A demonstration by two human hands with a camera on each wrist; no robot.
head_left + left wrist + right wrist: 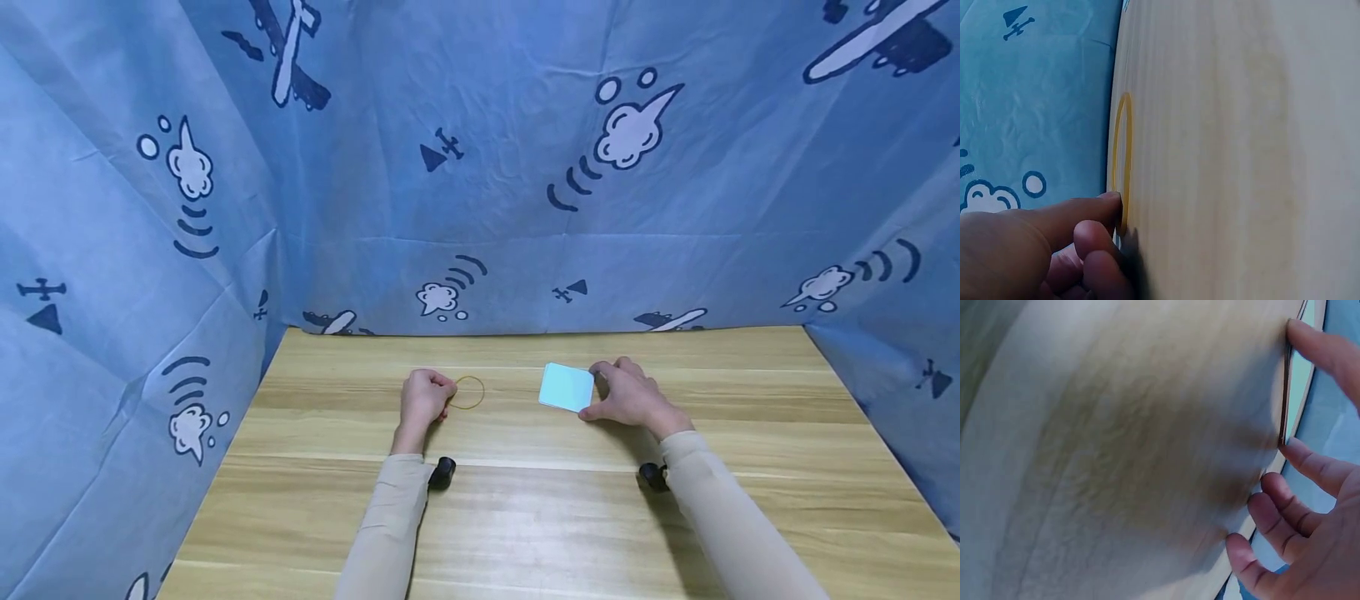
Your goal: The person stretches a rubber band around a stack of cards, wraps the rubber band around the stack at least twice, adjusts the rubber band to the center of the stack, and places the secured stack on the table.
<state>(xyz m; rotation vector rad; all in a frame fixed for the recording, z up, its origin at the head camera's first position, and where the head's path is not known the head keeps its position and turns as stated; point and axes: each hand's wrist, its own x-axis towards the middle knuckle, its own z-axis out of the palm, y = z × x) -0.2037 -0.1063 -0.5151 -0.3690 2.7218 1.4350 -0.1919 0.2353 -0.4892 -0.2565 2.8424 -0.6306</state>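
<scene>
A thin yellow rubber band lies in a loop on the wooden table. At its left edge, my left hand pinches it between thumb and index fingertips, with the other fingers curled beneath; the left wrist view shows the band stretching away from the fingertips. To the right lies a light-blue square card with rounded corners, seemingly more than one layer thick. My right hand holds its right side, thumb and index finger at two corners. The right wrist view shows the card's dark thin edge between those fingertips.
The wooden table runs to a blue patterned cloth hanging behind and at both sides. Black wrist devices sit below the hands, one at the left wrist and another at the right wrist.
</scene>
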